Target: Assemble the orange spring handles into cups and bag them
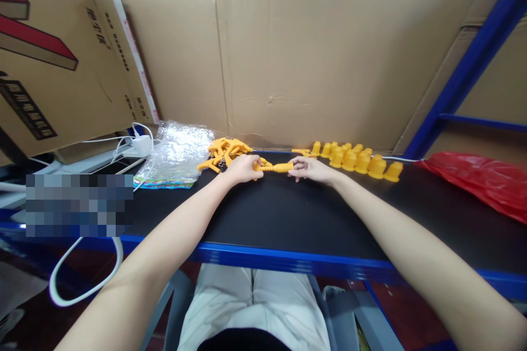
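Observation:
A yellow plastic stick-shaped part [278, 168] spans the gap between my hands, level above the black tabletop [288, 214]. My left hand [245, 169] is closed round its left end. At the other end, my right hand [308, 169] pinches the wider tip with thumb and fingers. Just behind my left hand lies a pile of yellow plastic pieces [228, 148] with small metal parts among them. Several yellow cup-shaped pieces [362, 162] stand in rows to the right of my right hand. Another yellow piece [302, 152] lies behind that hand, partly hidden.
Clear plastic bags [179, 145] lie at the left, near a white charger with cables [142, 145]. A red plastic bag [473, 178] rests on the right. Cardboard [296, 66] walls the back, and a blue frame post [465, 66] rises at right.

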`<state>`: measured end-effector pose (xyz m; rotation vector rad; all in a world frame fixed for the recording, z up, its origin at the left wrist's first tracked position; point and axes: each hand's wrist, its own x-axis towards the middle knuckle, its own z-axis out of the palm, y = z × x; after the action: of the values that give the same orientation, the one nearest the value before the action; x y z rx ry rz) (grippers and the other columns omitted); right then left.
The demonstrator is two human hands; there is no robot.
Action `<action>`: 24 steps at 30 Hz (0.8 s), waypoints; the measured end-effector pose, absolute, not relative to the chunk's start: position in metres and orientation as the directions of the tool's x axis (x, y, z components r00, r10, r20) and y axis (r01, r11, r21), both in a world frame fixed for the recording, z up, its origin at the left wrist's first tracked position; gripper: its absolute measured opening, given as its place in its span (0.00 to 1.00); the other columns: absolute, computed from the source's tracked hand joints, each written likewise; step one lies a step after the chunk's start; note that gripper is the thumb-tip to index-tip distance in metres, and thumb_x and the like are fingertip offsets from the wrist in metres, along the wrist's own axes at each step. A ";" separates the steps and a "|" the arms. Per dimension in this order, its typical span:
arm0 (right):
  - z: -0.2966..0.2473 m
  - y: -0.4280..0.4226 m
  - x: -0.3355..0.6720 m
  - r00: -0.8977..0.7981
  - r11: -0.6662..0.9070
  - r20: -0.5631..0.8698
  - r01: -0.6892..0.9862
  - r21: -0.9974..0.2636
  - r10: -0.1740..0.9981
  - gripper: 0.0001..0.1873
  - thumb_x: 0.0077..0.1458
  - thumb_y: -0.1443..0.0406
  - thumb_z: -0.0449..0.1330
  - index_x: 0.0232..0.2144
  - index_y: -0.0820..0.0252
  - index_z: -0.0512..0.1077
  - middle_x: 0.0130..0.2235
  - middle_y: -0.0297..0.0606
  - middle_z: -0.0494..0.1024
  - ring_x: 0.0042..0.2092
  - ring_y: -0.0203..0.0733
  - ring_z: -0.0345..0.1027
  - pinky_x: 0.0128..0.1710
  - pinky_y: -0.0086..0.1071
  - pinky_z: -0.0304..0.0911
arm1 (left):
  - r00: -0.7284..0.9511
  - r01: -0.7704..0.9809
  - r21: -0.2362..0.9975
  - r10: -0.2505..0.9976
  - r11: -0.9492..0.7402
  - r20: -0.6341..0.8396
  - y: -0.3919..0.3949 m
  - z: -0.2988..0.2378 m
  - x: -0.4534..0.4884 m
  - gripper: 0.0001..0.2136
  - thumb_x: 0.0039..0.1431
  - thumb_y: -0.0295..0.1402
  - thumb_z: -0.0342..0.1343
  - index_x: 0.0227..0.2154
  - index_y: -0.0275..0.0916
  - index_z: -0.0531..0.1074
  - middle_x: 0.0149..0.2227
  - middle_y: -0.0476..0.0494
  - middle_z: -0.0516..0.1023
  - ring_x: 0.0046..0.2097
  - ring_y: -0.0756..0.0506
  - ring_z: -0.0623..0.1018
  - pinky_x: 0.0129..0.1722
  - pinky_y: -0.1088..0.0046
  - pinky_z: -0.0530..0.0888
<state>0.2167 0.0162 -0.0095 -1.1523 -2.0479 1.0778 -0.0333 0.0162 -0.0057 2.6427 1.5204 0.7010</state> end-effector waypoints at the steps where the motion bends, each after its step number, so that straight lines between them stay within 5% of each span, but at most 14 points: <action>1: -0.008 0.015 0.217 -0.481 0.319 0.076 0.447 -0.836 0.873 0.21 0.44 0.54 0.61 0.37 0.61 0.64 0.35 0.40 0.76 0.28 0.33 0.68 0.28 0.30 0.59 | 0.423 0.822 0.228 0.827 -0.522 0.370 0.016 -0.005 -0.033 0.12 0.43 0.37 0.55 0.33 0.38 0.71 0.25 0.48 0.73 0.28 0.48 0.71 0.26 0.75 0.63; 12: -0.007 0.016 0.214 -0.463 0.296 0.034 0.506 -0.810 0.886 0.25 0.49 0.47 0.53 0.33 0.65 0.69 0.32 0.42 0.75 0.27 0.33 0.65 0.25 0.28 0.53 | 0.418 0.827 0.214 0.824 -0.519 0.382 0.014 -0.003 -0.032 0.13 0.43 0.37 0.55 0.34 0.38 0.71 0.26 0.47 0.74 0.29 0.48 0.72 0.27 0.75 0.64; 17: -0.009 0.015 0.214 -0.470 0.291 0.055 0.446 -0.847 0.881 0.29 0.44 0.53 0.61 0.46 0.61 0.63 0.37 0.39 0.74 0.29 0.33 0.66 0.31 0.31 0.58 | 0.412 0.824 0.228 0.825 -0.519 0.387 0.017 -0.005 -0.033 0.13 0.43 0.37 0.55 0.33 0.38 0.71 0.24 0.48 0.73 0.28 0.48 0.72 0.25 0.75 0.62; 24: -0.012 0.018 0.214 -0.457 0.280 0.076 0.397 -0.874 0.886 0.25 0.41 0.58 0.64 0.42 0.61 0.65 0.34 0.37 0.72 0.29 0.33 0.66 0.36 0.34 0.63 | 0.423 0.820 0.224 0.822 -0.526 0.382 0.016 -0.004 -0.033 0.13 0.43 0.36 0.55 0.33 0.38 0.70 0.24 0.48 0.73 0.27 0.48 0.71 0.26 0.75 0.62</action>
<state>0.2139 0.0175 -0.0119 -1.1481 -1.9835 1.1120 -0.0327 0.0158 -0.0043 2.6469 1.5276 0.7130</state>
